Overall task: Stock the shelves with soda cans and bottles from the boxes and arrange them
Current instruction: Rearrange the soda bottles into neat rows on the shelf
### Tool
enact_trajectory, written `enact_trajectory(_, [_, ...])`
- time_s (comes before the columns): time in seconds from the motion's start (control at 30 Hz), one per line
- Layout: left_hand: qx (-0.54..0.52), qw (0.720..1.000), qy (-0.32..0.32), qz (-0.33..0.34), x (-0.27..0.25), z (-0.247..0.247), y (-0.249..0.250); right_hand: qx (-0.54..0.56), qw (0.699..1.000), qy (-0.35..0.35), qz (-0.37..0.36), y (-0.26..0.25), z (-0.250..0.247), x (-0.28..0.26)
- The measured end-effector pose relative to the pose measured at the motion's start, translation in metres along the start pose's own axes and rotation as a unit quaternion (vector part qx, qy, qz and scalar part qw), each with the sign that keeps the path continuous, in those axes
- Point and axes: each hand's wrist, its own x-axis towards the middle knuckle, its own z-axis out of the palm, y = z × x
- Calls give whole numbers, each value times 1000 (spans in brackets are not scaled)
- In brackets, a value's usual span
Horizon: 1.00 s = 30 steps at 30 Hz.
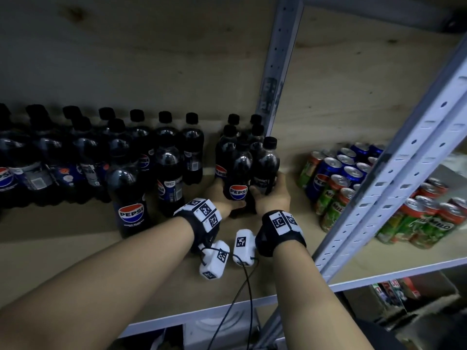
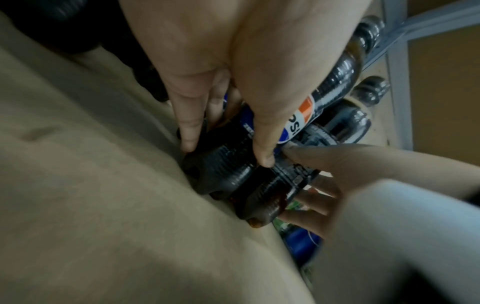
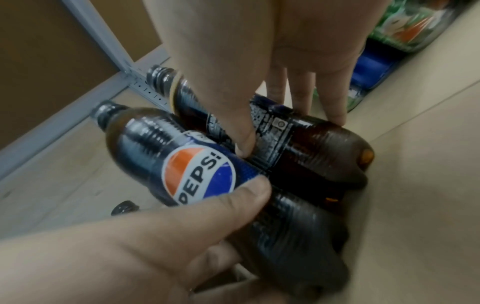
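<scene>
Two dark Pepsi bottles stand side by side on the wooden shelf (image 1: 75,251), in front of a small cluster of the same bottles. My left hand (image 1: 227,200) grips the lower body of the left bottle (image 1: 238,178), whose logo faces me. Thumb and fingers of the left hand (image 2: 228,152) wrap that bottle (image 2: 223,164) near its base. My right hand (image 1: 270,195) grips the right bottle (image 1: 266,168). In the right wrist view the right hand (image 3: 291,133) clasps this bottle (image 3: 319,144) beside the logo bottle (image 3: 155,148). Both bases touch the shelf.
Several Pepsi bottles (image 1: 75,157) fill the shelf's left part. Pepsi and Milo cans (image 1: 336,178) stand to the right. A grey upright post (image 1: 275,66) rises behind the bottles and a slanted one (image 1: 391,178) crosses the front right. Boxes (image 1: 404,294) sit below.
</scene>
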Motion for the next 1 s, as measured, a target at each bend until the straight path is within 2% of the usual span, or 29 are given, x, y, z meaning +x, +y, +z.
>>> enact_trajectory(0.1, [-24, 1000, -8, -2, 2, 0, -1, -6, 1000, 11, -4, -4, -4, -6])
enact_trajectory(0.17, [-13, 1000, -8, 4, -10, -9, -2, -13, 999, 43, -21, -6, -6, -20])
enact_trajectory(0.23, [29, 999, 17, 42, -38, -29, -6, -20, 996, 75, -44, -7, -4, -41])
enact_trajectory(0.33, [82, 976, 109, 171, -92, -81, -12, -33, 992, 72, -102, -15, 2, -76])
enact_trajectory(0.43, [91, 926, 251, 269, -132, -139, -23, 3, 989, 4, -148, -38, 21, -97])
enact_trajectory(0.5, [116, 888, 342, 285, -144, -169, -34, 15, 984, -64, -167, -56, 41, -102])
enact_trajectory(0.57, [136, 875, 387, 258, -146, -191, -48, 17, 976, -109, -189, -67, 66, -99])
enact_trajectory(0.67, [93, 916, 341, 188, -137, -203, -72, 12, 972, -165, -169, -78, 102, -90])
enact_trajectory(0.8, [11, 972, 211, 108, -118, -187, -100, 2, 962, -237, -136, -76, 129, -82])
enact_trajectory(0.87, [-3, 982, 169, 82, -107, -176, -111, -12, 962, -237, -139, -73, 132, -82])
enact_trajectory(1.0, [-30, 984, 156, 78, -90, -168, -117, -16, 969, -209, -132, -67, 114, -90])
